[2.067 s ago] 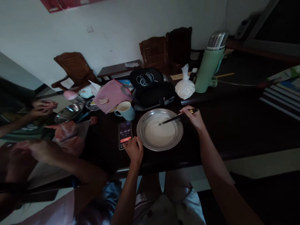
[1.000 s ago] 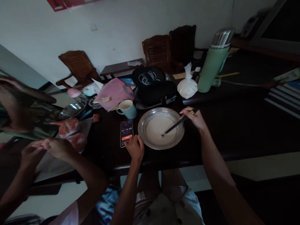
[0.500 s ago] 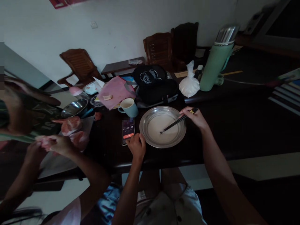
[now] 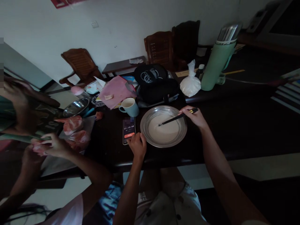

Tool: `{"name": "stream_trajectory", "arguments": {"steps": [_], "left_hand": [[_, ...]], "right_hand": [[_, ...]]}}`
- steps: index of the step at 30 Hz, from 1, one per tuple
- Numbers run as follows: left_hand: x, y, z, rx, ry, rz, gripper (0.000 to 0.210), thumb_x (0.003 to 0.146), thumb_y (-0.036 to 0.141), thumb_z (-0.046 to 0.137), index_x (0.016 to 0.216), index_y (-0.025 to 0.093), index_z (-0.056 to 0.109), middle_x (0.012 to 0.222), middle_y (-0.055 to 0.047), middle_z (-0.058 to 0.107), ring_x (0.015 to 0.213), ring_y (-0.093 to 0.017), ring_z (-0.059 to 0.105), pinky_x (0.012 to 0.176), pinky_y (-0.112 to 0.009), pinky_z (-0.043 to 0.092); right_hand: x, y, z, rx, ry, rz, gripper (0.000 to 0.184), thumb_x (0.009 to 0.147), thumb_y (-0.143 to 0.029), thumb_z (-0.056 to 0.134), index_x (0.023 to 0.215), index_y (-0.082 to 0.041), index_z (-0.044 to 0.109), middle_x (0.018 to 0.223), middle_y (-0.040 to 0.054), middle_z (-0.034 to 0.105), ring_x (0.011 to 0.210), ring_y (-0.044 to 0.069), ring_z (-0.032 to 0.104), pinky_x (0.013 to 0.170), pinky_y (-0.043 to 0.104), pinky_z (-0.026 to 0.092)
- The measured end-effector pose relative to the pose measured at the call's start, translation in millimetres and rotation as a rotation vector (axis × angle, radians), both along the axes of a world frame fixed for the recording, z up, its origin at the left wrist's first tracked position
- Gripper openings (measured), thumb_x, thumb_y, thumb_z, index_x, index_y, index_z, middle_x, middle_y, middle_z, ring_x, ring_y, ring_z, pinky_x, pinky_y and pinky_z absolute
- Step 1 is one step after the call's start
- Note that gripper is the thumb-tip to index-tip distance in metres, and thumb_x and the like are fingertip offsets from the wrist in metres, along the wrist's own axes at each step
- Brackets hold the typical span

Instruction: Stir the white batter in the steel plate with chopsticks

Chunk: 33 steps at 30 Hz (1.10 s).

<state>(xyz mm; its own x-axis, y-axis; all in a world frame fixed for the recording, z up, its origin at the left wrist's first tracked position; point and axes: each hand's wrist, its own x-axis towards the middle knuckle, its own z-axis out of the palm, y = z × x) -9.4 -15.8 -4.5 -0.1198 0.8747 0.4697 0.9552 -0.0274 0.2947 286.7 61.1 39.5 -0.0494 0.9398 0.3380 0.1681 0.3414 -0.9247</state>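
Black chopsticks (image 4: 171, 120) with gold bands are gripped in my right hand (image 4: 193, 116), over the right rim of a metal bowl (image 4: 182, 132). Their tips slant down to a whitish liquid (image 4: 161, 132) inside it. My left hand (image 4: 137, 145) has its fingers bent at the bowl's left rim, gripping the edge; part of the grip is hidden. Those fingers also overlap the lower corner of a phone (image 4: 126, 128) with a running timer on its screen. Behind the phone stands a light blue mug (image 4: 130, 107).
At left, another person's hands (image 4: 53, 145) handle pinkish meat beside more bagged meat (image 4: 79, 137). A steel basin (image 4: 76, 107), pink pouch (image 4: 117, 92), black bag (image 4: 157, 87), tied bag of white powder (image 4: 190, 86) and tall green thermos (image 4: 217, 65) line the table's back.
The chopstick tips have shifted slightly left and up in the bowl, and the chopsticks lie flatter. My left hand stays at the rim. The other person's hands have moved a little left.
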Motion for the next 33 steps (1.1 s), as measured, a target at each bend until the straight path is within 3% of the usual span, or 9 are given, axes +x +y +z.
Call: {"name": "stream_trajectory", "arguments": {"steps": [5, 8, 11, 17, 20, 24, 27, 30, 33], "left_hand": [[-1, -1, -1.0, 0.006, 0.005, -0.015, 0.033, 0.093, 0.025, 0.032, 0.064, 0.020, 0.048, 0.065, -0.004, 0.056, 0.071, -0.019, 0.051, 0.071, -0.033, 0.026], [-2, 0, -0.6, 0.013, -0.003, -0.026, 0.032, 0.092, 0.025, 0.032, 0.064, 0.021, 0.047, 0.064, -0.004, 0.055, 0.071, -0.020, 0.051, 0.070, -0.033, 0.026], [-3, 0, 0.4, 0.018, -0.013, -0.043, 0.032, 0.092, 0.025, 0.033, 0.063, 0.021, 0.046, 0.063, -0.003, 0.055, 0.069, -0.019, 0.051, 0.070, -0.033, 0.026], [-3, 0, -0.1, 0.024, -0.025, -0.060, 0.032, 0.092, 0.026, 0.033, 0.062, 0.021, 0.044, 0.062, -0.003, 0.054, 0.068, -0.019, 0.051, 0.070, -0.033, 0.026], [-3, 0, -0.7, 0.017, -0.040, -0.056, 0.032, 0.092, 0.026, 0.033, 0.062, 0.021, 0.044, 0.062, -0.003, 0.054, 0.068, -0.019, 0.051, 0.071, -0.034, 0.026], [-3, 0, 0.1, -0.005, -0.051, -0.050, 0.033, 0.092, 0.027, 0.033, 0.062, 0.021, 0.044, 0.062, -0.003, 0.054, 0.068, -0.019, 0.050, 0.070, -0.033, 0.026], [-3, -1, 0.3, -0.007, -0.052, -0.045, 0.033, 0.092, 0.027, 0.033, 0.063, 0.021, 0.046, 0.063, -0.003, 0.054, 0.069, -0.019, 0.050, 0.071, -0.033, 0.026], [-3, -1, -0.1, -0.002, -0.048, -0.050, 0.033, 0.092, 0.027, 0.033, 0.064, 0.021, 0.047, 0.064, -0.003, 0.055, 0.070, -0.019, 0.050, 0.071, -0.034, 0.027], [-3, -1, -0.7, -0.005, -0.054, -0.054, 0.032, 0.092, 0.027, 0.033, 0.064, 0.021, 0.047, 0.064, -0.004, 0.054, 0.070, -0.019, 0.050, 0.072, -0.034, 0.027]], "right_hand": [[16, 0, -0.8, 0.009, 0.086, -0.209, 0.031, 0.081, -0.052, 0.061, 0.076, -0.022, 0.068, 0.062, 0.0018, 0.070, 0.060, 0.019, 0.067, 0.062, 0.031, 0.052], [13, -1, -2.0, -0.035, 0.069, -0.084, 0.030, 0.082, -0.050, 0.061, 0.075, -0.021, 0.068, 0.059, 0.0007, 0.068, 0.058, 0.018, 0.066, 0.063, 0.031, 0.052], [4, -1, -1.9, -0.034, 0.012, 0.037, 0.030, 0.083, -0.049, 0.060, 0.078, -0.021, 0.070, 0.071, 0.0025, 0.072, 0.071, 0.019, 0.069, 0.072, 0.032, 0.052], [20, -2, 2.1, 0.053, 0.049, -0.261, 0.026, 0.083, -0.047, 0.061, 0.078, -0.022, 0.067, 0.070, 0.0014, 0.071, 0.065, 0.019, 0.068, 0.069, 0.033, 0.051], [18, -5, 3.1, 0.013, 0.033, -0.149, 0.027, 0.084, -0.047, 0.060, 0.078, -0.022, 0.068, 0.062, 0.0007, 0.069, 0.060, 0.018, 0.066, 0.067, 0.033, 0.051], [2, -6, 2.1, 0.013, -0.050, 0.020, 0.028, 0.083, -0.048, 0.060, 0.080, -0.022, 0.071, 0.075, 0.0036, 0.072, 0.077, 0.021, 0.068, 0.075, 0.034, 0.052], [4, -5, 2.0, 0.041, -0.014, -0.083, 0.028, 0.081, -0.049, 0.062, 0.079, -0.022, 0.069, 0.082, 0.0039, 0.072, 0.079, 0.021, 0.069, 0.075, 0.034, 0.052], [14, -6, 3.7, 0.067, 0.040, -0.235, 0.027, 0.080, -0.049, 0.063, 0.076, -0.023, 0.067, 0.072, 0.0022, 0.070, 0.067, 0.020, 0.068, 0.069, 0.034, 0.052], [14, -9, 5.1, 0.022, 0.059, -0.165, 0.027, 0.081, -0.049, 0.062, 0.076, -0.023, 0.068, 0.060, 0.0004, 0.067, 0.058, 0.018, 0.066, 0.064, 0.033, 0.052]]}}
